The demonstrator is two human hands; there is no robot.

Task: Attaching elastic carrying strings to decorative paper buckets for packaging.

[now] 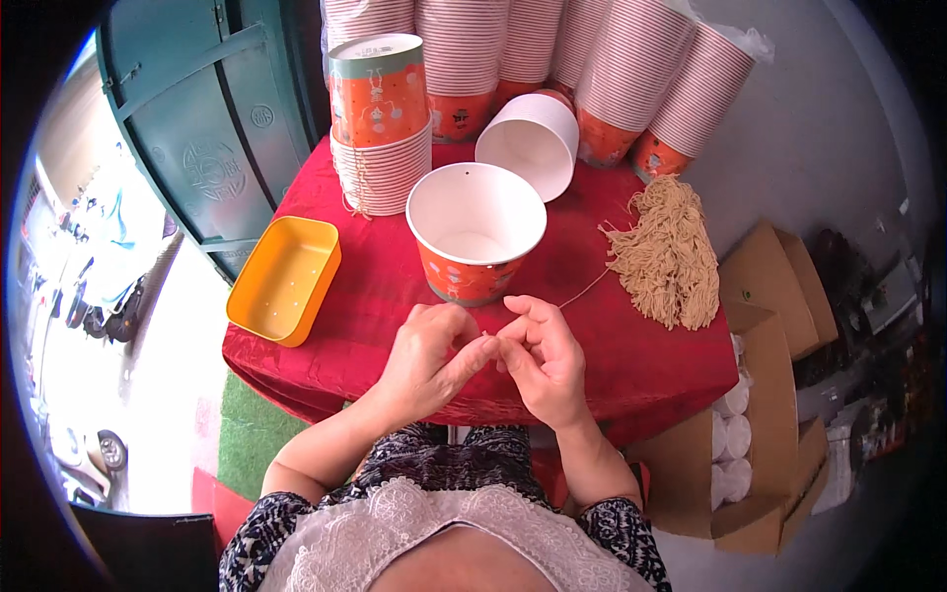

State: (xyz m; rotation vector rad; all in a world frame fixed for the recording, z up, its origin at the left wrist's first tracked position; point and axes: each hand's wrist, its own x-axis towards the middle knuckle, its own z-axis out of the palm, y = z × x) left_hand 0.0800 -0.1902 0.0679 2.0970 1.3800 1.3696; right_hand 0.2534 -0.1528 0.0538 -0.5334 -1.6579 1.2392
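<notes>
In front of the orange paper bucket, my two hands meet at the fingertips. My left hand is closed in a pinch on something too small to make out. A thin beige string runs from my right hand, whose thumb and fingers are closed on it, to a thick bundle of strings on the right of the table. The bucket stands upright, white inside, with a small dark hole near its far rim. Small white bits lie in a yellow plastic tray at the left.
A red cloth covers the table. Behind the bucket, another bucket lies on its side; a nested stack stands left of it. Tall bucket stacks line the back. Cardboard boxes with white rolls sit at the lower right.
</notes>
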